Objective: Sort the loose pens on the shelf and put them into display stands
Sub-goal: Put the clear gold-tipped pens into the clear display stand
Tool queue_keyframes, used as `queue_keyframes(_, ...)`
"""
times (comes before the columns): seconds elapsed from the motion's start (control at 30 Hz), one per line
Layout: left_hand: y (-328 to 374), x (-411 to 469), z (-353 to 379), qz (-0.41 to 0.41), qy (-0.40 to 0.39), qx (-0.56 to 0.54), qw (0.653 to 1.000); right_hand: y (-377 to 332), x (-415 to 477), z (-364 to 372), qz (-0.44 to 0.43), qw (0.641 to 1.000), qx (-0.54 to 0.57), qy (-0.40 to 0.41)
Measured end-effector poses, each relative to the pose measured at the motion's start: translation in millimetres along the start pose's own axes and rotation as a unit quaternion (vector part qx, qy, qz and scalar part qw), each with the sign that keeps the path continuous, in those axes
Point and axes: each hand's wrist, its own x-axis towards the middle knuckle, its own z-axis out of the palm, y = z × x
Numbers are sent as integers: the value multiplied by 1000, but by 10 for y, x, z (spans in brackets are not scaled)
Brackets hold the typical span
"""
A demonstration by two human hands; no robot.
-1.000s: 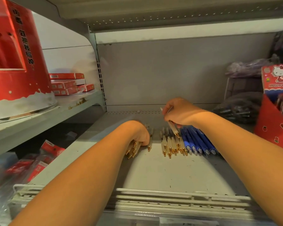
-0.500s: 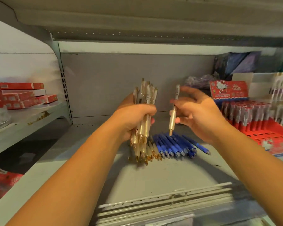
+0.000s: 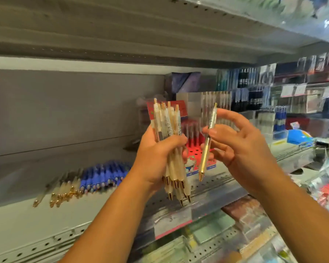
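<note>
My left hand (image 3: 156,158) grips a bundle of several white-and-gold pens (image 3: 167,126), held upright with the gold tips down, well above the shelf. Just to its right, my right hand (image 3: 239,147) pinches a single white-and-gold pen (image 3: 207,143) between thumb and fingers, also tip down. Behind both hands a red display stand (image 3: 193,149) with dark-capped pens stands on the grey shelf (image 3: 27,215). At the left, loose blue pens (image 3: 104,173) lie in a row beside more loose gold-tipped pens (image 3: 65,188).
A further shelf board hangs low overhead. To the right are clear stands with blue pens (image 3: 279,120), hanging packets and a blue object (image 3: 298,138). Below the shelf edge lie packaged goods (image 3: 207,230). The shelf has a perforated front rail.
The view has swung right and both hands have risen higher with their pens. The loose blue and gold pens now lie far to the left, and the red stand sits behind my hands.
</note>
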Motion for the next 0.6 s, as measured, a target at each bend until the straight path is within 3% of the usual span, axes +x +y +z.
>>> queue_keyframes(0.3, -623, 210, 1250, 16, 1, -2, 1000, -281, -45, -1535, -4, 1000, -26, 6)
queue_keyframes(0.6, -996, 876, 1505, 48, 35, 40, 997, -59, 568, -2191, -21, 999, -40, 3)
